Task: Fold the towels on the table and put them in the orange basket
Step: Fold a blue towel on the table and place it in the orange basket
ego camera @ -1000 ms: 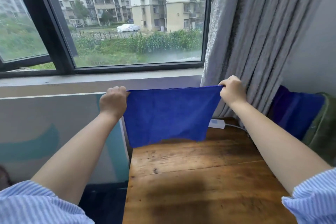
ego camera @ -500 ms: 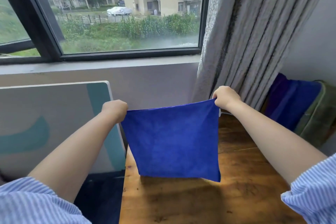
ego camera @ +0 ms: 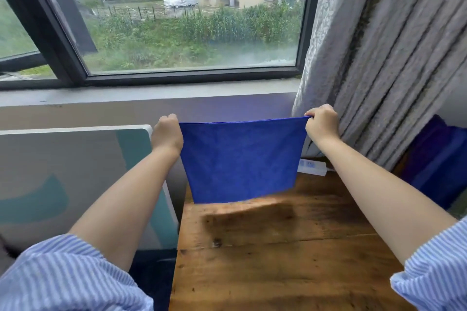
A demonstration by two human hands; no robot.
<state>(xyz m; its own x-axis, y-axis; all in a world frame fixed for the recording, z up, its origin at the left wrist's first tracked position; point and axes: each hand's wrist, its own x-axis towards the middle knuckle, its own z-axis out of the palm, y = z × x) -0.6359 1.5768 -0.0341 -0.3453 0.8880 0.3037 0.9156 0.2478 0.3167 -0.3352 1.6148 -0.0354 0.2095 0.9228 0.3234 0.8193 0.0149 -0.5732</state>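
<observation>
Two hands work here: left hand point(ego camera: 167, 134) & right hand point(ego camera: 321, 124), fingers curled, pinch the top corners of the blue towel point(ego camera: 240, 161), hung taut above the wooden surface point(ego camera: 278, 260) at its far end. Advice: keep corners level, lower bottom edge flat, then fold.

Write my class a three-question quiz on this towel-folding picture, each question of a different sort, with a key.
1. True or false: the blue towel lies flat on the wooden table.
2. Multiple choice: the white power strip lies at the table's (a) near edge, (b) far edge by the curtain, (c) left side.
3. Fill in: the left hand and right hand each grip a top ___ of the towel.

Key: 1 false, it hangs in the air; 2 b; 3 corner.
</observation>
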